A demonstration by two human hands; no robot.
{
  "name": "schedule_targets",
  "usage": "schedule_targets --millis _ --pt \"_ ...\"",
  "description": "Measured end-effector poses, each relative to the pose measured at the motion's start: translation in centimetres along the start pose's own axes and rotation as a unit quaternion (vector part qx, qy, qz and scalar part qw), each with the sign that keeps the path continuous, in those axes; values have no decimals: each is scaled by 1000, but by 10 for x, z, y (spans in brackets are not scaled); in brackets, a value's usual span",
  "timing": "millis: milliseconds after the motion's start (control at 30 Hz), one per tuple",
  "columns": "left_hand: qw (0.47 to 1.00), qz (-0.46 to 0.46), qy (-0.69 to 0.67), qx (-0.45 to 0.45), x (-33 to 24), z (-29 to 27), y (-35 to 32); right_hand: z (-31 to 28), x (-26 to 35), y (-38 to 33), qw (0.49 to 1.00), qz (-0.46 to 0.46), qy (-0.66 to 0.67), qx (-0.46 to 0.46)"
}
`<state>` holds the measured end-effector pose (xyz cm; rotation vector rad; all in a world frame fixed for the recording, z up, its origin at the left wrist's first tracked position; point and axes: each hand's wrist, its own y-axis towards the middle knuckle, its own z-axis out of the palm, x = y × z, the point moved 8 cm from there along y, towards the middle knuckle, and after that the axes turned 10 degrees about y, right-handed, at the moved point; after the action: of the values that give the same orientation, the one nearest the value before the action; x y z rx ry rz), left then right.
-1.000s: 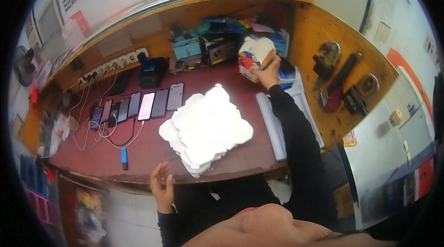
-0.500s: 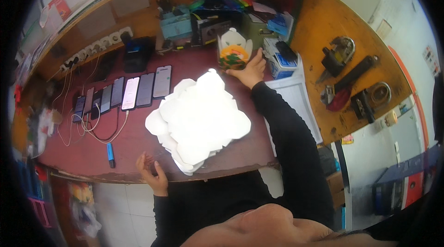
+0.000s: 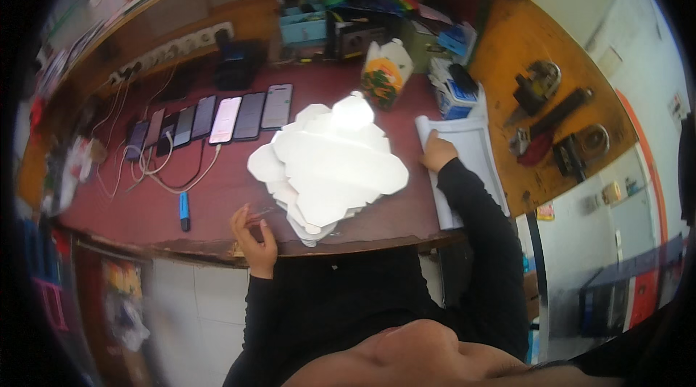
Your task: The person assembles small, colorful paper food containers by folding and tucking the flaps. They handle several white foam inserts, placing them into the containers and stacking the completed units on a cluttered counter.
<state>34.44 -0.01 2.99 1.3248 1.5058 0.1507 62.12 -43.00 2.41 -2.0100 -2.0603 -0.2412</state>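
Observation:
A stack of flat white die-cut carton blanks (image 3: 341, 162) lies in front of me near the desk's front edge. To its left, my left hand (image 3: 255, 242) hovers by the edge with fingers apart, holding nothing. My right hand (image 3: 439, 152) is over the white tray-like sheet (image 3: 475, 142) right of the stack, one finger stretched out and nothing visible in it; its other fingers are partly hidden. Beyond the stack stands a folded food carton (image 3: 386, 77), white with an orange and green print, apart from both hands.
Several phones (image 3: 227, 119) lie in a row at the left, some with white cables. A blue marker (image 3: 184, 211) lies nearer me. A white-blue box (image 3: 455, 93) sits behind the sheet. Padlocks (image 3: 538, 88) rest on the wooden side panel. Clutter and a teal box (image 3: 303, 27) line the back.
My right hand has let go of the food carton and drawn back toward me, over the white sheet. The carton stays standing. My left hand stays near the front edge; the view has shifted.

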Motion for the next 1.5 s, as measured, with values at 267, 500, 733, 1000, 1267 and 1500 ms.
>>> schedule_targets --millis 267,500,733,1000,1267,1500 --pt "994 -50 -81 47 -2 -10 82 -170 77 99 830 -220 435 -273" --pt "983 -15 55 174 -31 38 94 -77 200 4 913 -353 132 -158" --pt "965 -4 162 207 -26 69 60 -34 176 -20 955 -279 81 -55" --pt "968 -9 158 194 -22 71 51 -42 178 -54 893 -379 135 -203" --pt "982 -26 4 186 -46 39 107 -136 175 -50 763 -322 558 -45" --pt "963 40 -250 93 -140 -6 233 -213 206 -88 671 -418 605 -94"
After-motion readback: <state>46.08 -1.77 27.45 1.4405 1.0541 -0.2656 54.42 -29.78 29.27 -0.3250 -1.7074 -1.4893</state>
